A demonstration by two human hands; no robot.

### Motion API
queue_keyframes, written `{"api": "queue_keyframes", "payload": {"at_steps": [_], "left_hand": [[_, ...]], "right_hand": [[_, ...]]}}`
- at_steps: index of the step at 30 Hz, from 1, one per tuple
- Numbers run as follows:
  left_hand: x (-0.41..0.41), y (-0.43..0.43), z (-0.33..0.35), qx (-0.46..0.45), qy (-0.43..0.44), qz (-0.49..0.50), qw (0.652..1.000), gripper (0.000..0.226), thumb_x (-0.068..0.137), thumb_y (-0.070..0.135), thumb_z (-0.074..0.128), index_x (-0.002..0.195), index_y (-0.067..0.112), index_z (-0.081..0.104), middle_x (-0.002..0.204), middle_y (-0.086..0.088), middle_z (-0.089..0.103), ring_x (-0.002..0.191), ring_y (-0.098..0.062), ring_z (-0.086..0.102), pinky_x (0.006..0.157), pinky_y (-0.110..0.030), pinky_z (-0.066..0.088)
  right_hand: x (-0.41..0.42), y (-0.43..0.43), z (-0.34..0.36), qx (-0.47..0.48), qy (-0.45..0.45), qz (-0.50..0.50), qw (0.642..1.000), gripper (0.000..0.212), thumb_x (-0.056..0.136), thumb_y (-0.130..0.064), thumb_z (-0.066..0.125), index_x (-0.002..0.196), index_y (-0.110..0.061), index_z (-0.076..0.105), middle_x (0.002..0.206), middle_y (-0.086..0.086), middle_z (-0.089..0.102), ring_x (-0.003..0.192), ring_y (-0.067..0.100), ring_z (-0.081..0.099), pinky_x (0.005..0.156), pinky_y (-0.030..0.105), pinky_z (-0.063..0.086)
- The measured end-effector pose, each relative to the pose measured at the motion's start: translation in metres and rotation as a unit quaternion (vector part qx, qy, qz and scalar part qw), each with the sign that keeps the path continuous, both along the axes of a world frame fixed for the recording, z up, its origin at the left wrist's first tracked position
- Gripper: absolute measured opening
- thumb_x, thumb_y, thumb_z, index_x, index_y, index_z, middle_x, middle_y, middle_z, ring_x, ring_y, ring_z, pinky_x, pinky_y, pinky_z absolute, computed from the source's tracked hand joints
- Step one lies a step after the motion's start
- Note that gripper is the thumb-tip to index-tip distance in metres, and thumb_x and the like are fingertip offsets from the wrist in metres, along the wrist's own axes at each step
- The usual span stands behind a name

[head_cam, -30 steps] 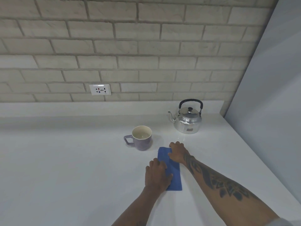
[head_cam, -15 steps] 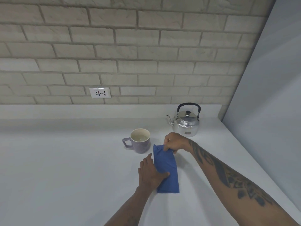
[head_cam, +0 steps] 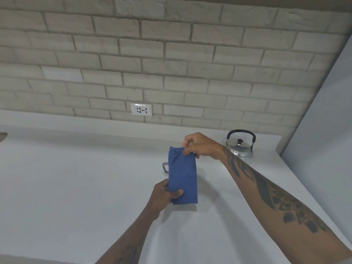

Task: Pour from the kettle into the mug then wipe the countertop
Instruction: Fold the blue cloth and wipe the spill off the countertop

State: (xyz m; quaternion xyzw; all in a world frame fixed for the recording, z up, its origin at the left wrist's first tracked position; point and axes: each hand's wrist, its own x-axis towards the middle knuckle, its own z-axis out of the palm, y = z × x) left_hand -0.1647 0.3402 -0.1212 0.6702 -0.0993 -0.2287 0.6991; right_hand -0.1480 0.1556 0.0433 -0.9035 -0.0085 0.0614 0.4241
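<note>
A folded blue cloth [head_cam: 182, 174] hangs lifted above the white countertop [head_cam: 76, 187]. My right hand [head_cam: 200, 145] pinches its top edge and my left hand [head_cam: 165, 195] grips its lower left corner. The purple mug [head_cam: 165, 167] stands behind the cloth, with only its handle showing. A shiny steel kettle [head_cam: 240, 147] with a black handle sits at the back right by the wall, partly behind my right wrist.
A brick wall with a white power socket [head_cam: 141, 109] runs along the back. A grey panel [head_cam: 323, 130] closes off the right side. The rim of some object [head_cam: 2, 136] shows at the far left edge.
Both hands have lifted the cloth off the countertop, where it lay flat a second ago. It now covers most of the mug. The camera has tilted upward.
</note>
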Motion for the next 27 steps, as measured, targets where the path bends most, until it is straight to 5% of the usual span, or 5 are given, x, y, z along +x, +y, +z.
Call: {"api": "queue_keyframes", "payload": {"at_steps": [8,14,18,23,27], "left_hand": [[0.010,0.108,-0.007,0.092,0.041,0.116,0.988,0.049,0.058,0.024,0.089,0.101,0.011,0.068,0.100,-0.003,0.076,0.088,-0.021,0.073,0.078,-0.036,0.061],[0.013,0.166,-0.013,0.165,0.080,0.199,0.963,0.037,0.065,0.014,0.088,0.093,0.011,0.065,0.099,-0.006,0.073,0.083,-0.020,0.070,0.072,-0.035,0.059],[0.016,0.187,-0.016,0.229,0.088,0.234,0.941,0.044,0.068,0.017,0.085,0.105,0.009,0.062,0.107,-0.009,0.068,0.097,-0.030,0.067,0.088,-0.045,0.057],[0.019,0.196,-0.018,0.334,0.085,0.223,0.912,0.045,0.070,0.020,0.081,0.107,0.014,0.057,0.113,-0.007,0.063,0.091,-0.023,0.064,0.077,-0.031,0.056],[0.018,0.193,-0.015,0.403,0.082,0.198,0.890,0.045,0.071,0.022,0.077,0.108,0.016,0.051,0.109,-0.003,0.057,0.092,-0.024,0.064,0.081,-0.036,0.057]], "right_hand": [[0.055,0.092,-0.041,-0.001,-0.022,0.029,0.999,0.010,0.072,-0.005,0.062,0.072,-0.015,0.060,0.065,-0.001,0.057,0.059,0.014,0.050,0.047,0.022,0.039],[0.086,0.155,-0.081,-0.018,-0.018,0.061,0.998,0.011,0.074,-0.002,0.060,0.075,-0.013,0.058,0.071,-0.006,0.054,0.064,0.012,0.050,0.049,0.018,0.036],[0.101,0.180,-0.107,-0.033,0.003,0.060,0.998,0.012,0.074,-0.003,0.057,0.074,-0.015,0.055,0.076,-0.001,0.053,0.071,0.019,0.049,0.053,0.023,0.037],[0.114,0.196,-0.138,-0.075,0.034,0.059,0.995,0.011,0.073,-0.006,0.051,0.075,-0.017,0.051,0.093,0.007,0.057,0.077,0.021,0.051,0.061,0.026,0.040],[0.117,0.204,-0.158,-0.119,0.044,0.059,0.990,0.011,0.077,-0.007,0.045,0.082,-0.016,0.050,0.107,0.013,0.060,0.081,0.024,0.053,0.065,0.030,0.042]]}}
